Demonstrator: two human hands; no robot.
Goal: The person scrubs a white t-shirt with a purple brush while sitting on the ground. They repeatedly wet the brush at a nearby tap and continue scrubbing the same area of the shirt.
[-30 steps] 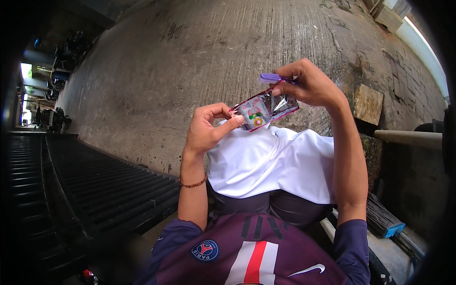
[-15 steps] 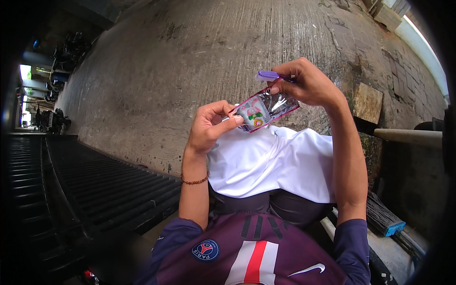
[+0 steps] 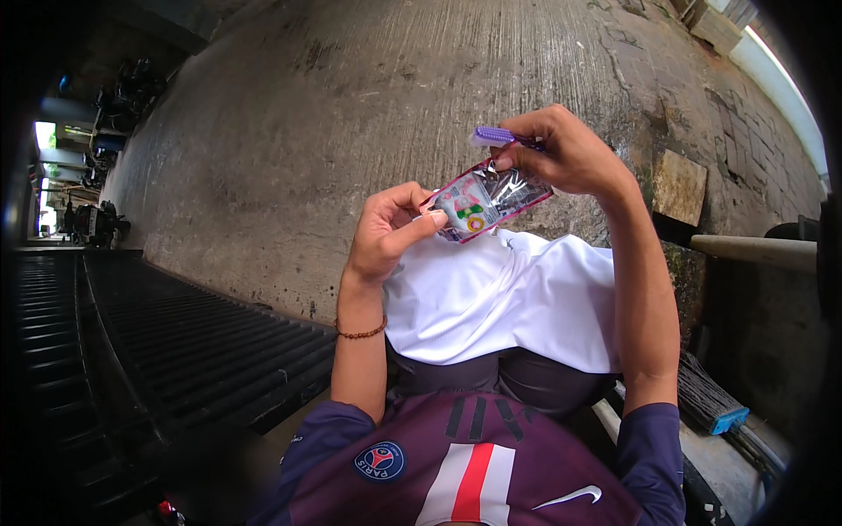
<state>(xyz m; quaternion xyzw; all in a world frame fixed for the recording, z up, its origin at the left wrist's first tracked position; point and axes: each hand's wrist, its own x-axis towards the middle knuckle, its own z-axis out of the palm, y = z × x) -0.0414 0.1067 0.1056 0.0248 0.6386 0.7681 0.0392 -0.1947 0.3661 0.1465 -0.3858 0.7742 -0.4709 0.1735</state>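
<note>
My left hand (image 3: pixel 388 230) pinches the left end of a small shiny sachet (image 3: pixel 482 200) with a pink edge and a colourful print. My right hand (image 3: pixel 561 151) grips the sachet's right end and also holds a purple brush handle (image 3: pixel 493 136) that sticks out to the left above the sachet. Both hands hold the sachet above a white garment (image 3: pixel 504 298) draped over my lap. A brown bead bracelet (image 3: pixel 360 332) circles my left wrist.
A rough concrete floor (image 3: pixel 351 123) spreads ahead. A dark metal drain grating (image 3: pixel 175 342) runs along my left. A broom with a blue head (image 3: pixel 715 405) lies at the lower right beside a pale pipe (image 3: pixel 754 252). Parked motorbikes (image 3: pixel 92 219) stand far left.
Both hands have shifted slightly with the sachet, tilting it a little; my left thumb has moved along its left edge. The grip is the same.
</note>
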